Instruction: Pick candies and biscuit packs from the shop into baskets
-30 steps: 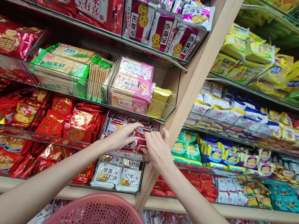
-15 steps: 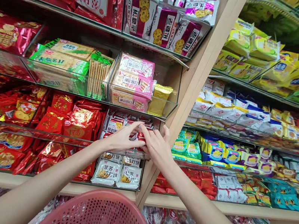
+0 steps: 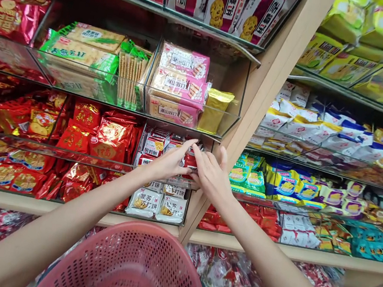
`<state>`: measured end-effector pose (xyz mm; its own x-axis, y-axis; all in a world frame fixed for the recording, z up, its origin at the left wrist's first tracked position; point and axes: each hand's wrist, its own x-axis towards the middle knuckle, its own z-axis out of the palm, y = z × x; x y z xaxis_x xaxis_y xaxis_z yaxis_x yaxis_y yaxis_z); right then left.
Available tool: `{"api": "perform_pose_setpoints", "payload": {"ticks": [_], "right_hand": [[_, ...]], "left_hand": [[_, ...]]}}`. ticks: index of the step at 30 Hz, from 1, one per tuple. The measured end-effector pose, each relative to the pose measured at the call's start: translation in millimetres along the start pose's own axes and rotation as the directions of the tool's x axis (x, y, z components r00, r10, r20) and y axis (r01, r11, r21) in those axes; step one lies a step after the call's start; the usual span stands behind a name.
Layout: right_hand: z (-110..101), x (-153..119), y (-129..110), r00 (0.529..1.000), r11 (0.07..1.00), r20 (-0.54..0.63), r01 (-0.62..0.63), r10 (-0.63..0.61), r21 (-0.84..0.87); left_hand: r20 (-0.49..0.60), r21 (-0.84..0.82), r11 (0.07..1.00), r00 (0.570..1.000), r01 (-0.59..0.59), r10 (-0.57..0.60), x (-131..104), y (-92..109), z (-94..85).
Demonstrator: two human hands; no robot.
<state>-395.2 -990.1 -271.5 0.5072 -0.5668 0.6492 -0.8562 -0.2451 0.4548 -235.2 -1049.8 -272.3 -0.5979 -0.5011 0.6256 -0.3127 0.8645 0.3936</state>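
Both hands meet at the right end of a shelf bin of small red-and-white packets (image 3: 155, 146). My left hand (image 3: 170, 160) reaches in from the left, its thumb apart from its fingers, with red packets showing in the gap. My right hand (image 3: 212, 170) touches it at the fingertips, one finger raised; whether its other fingers hold anything is hidden. White cracker packets (image 3: 148, 201) lie in the bin below. A pink perforated basket (image 3: 155, 254) is beneath my forearms, and its visible inside holds nothing.
Pink cracker packs (image 3: 184, 62) and a gold packet (image 3: 216, 111) fill the shelf above. A wooden upright (image 3: 271, 73) divides the shelves. Green packets (image 3: 248, 174) stand to its right. Bagged goods (image 3: 229, 271) lie below the bottom ledge.
The view has shifted down and closer, so the shelves sit higher and more of the basket shows. Both hands remain together at the same bin, with nearly the same pose.
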Motion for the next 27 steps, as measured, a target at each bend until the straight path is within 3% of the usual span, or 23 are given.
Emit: {"api": "perform_pose_setpoints", "payload": {"ticks": [6, 9, 11, 13, 15, 16, 18, 20, 23, 27], "right_hand": [[-28.5, -13.5, -10.5, 0.99, 0.99, -0.116, -0.064, 0.079, 0.129], [-44.6, -40.1, -28.4, 0.952, 0.958, -0.236, -0.132, 0.194, 0.256], [-42.3, -72.6, -45.8, 0.911, 0.909, -0.271, -0.199, 0.309, 0.366], [-24.9, -116.8, -65.6, 0.907, 0.836, -0.171, -0.264, 0.385, 0.482], [4.2, -167.7, -85.1, 0.908, 0.751, 0.063, -0.38, 0.414, 0.541], [20.6, -193.3, -93.8, 0.877, 0.704, 0.213, -0.474, 0.431, 0.529], [49.9, -239.4, -107.6, 0.762, 0.572, 0.458, -0.647, 0.459, 0.503], [67.8, -273.3, -115.9, 0.676, 0.431, 0.579, -0.737, 0.456, 0.521], [67.4, -296.8, -119.0, 0.601, 0.308, 0.667, -0.799, 0.441, 0.516], [41.8, -295.4, -115.9, 0.5, 0.31, 0.75, -0.864, 0.433, 0.397]], "left_hand": [[-0.115, -0.009, 1.0, 0.993, -0.02, 0.019, -5.3, 20.5, -9.6], [-0.181, -0.13, 0.991, 0.982, 0.029, -0.053, -30.2, 42.8, -18.6], [-0.209, -0.308, 0.942, 0.957, 0.13, -0.2, -61.2, 55.9, -20.0], [-0.188, -0.517, 0.806, 0.881, 0.287, -0.434, -100.8, 62.5, -14.5], [0.005, -0.687, 0.564, 0.78, 0.457, -0.626, -143.1, 61.0, -2.0], [0.114, -0.737, 0.418, 0.707, 0.532, -0.698, -163.1, 57.6, 6.2], [0.312, -0.78, 0.132, 0.564, 0.611, -0.765, -197.7, 47.5, 23.9], [0.446, -0.778, -0.074, 0.467, 0.624, -0.764, -222.8, 35.6, 40.6], [0.531, -0.76, -0.25, 0.351, 0.6, -0.771, -243.2, 19.1, 60.2], [0.6, -0.697, -0.301, 0.299, 0.651, -0.742, -248.2, 3.1, 79.9]]}}
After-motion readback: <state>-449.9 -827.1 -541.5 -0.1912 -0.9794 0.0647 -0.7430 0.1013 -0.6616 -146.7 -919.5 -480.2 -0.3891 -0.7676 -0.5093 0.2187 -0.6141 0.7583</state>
